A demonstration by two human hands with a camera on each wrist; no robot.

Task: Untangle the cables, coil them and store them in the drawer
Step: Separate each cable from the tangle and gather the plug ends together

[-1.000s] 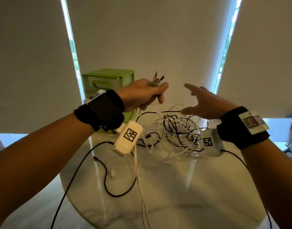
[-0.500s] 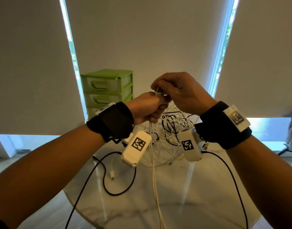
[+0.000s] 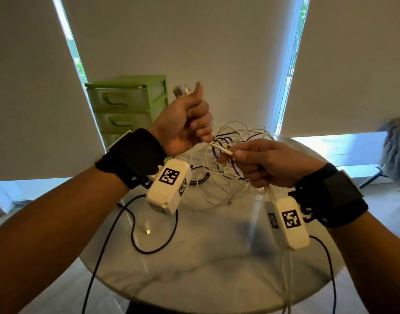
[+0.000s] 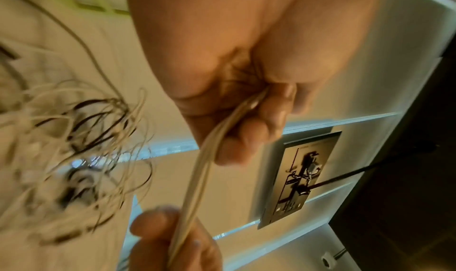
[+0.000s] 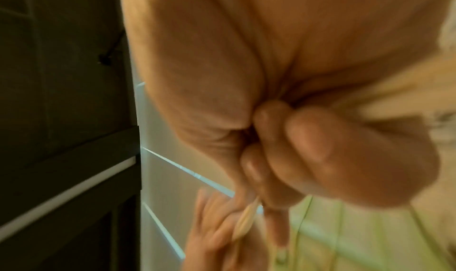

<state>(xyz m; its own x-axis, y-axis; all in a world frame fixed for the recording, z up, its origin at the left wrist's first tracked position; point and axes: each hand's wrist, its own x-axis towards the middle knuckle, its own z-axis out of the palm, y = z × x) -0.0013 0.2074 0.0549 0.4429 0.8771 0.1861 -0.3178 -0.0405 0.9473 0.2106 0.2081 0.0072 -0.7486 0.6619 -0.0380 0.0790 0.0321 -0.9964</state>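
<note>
My left hand (image 3: 190,128) is fisted round a doubled white cable (image 3: 220,148), with its plugs (image 3: 179,91) sticking up above the thumb. My right hand (image 3: 253,162) pinches the same strands a short way along, and they run taut between the hands. The left wrist view shows the white cable (image 4: 204,158) leaving my left hand (image 4: 237,91) toward the right fingers (image 4: 158,228). In the right wrist view my right hand (image 5: 266,154) is curled tight, blurred. A tangle of white and black cables (image 3: 230,155) lies on the table behind the hands. The green drawer unit (image 3: 126,105) stands at the back left, drawers closed.
The round marble table (image 3: 217,264) holds a loose black cable loop (image 3: 153,234) and a white connector end (image 3: 148,231) at front left. White strands hang off the front edge at right. A grey knitted thing (image 3: 396,152) sits far right. Blinds cover the windows behind.
The right hand came in, met the left hand at the plugs, then slid down and right along the white cable. The left hand turned thumb-up and rose slightly.
</note>
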